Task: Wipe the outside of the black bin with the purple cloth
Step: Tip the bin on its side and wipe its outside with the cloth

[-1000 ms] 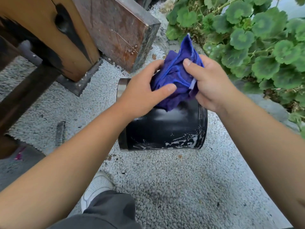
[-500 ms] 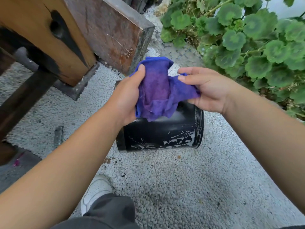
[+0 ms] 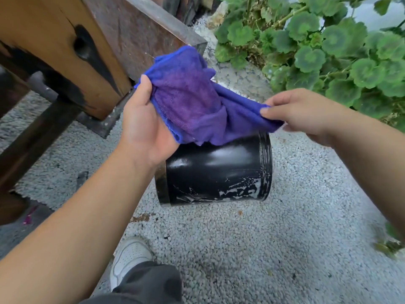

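My left hand (image 3: 146, 126) and right hand (image 3: 300, 113) are apart, each pinching an edge of the purple cloth (image 3: 197, 99). The black bin (image 3: 219, 172) lies on its side on gravel (image 3: 263, 249) directly below, long axis left-right, foamy streaks low.

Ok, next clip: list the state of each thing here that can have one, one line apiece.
purple cloth: spread open between both hands, held above the bin.
black bin: lying on its side on the gravel, white suds streaked low on its wall.
left hand: gripping the cloth's left edge.
right hand: pinching the cloth's right edge.
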A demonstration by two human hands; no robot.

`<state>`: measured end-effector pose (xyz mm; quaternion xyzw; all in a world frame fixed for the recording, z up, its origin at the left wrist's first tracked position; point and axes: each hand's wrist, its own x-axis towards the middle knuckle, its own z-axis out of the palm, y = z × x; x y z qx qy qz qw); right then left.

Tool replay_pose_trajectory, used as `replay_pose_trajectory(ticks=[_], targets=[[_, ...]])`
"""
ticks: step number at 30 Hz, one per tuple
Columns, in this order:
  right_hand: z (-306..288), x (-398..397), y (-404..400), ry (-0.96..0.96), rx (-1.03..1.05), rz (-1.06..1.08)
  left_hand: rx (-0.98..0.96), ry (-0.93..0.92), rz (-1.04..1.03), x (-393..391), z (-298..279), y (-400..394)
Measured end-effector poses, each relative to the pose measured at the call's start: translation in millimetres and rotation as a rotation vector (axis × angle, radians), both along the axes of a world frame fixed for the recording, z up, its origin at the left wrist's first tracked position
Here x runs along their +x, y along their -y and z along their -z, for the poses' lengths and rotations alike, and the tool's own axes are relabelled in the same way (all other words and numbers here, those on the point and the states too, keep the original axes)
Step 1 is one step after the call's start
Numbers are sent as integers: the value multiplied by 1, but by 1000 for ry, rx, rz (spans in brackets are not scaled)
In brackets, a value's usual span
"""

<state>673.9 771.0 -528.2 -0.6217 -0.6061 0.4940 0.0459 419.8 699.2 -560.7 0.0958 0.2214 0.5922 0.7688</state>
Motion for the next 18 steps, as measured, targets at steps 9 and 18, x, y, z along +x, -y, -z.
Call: replay_pose_trajectory(ticks=[9,18], targets=[[10,-73,31,-712,-26,-14,11,-235,286,23,-10,-10],[32,-59,14,49,730,123,86,-1834,70,-42,62,34]])
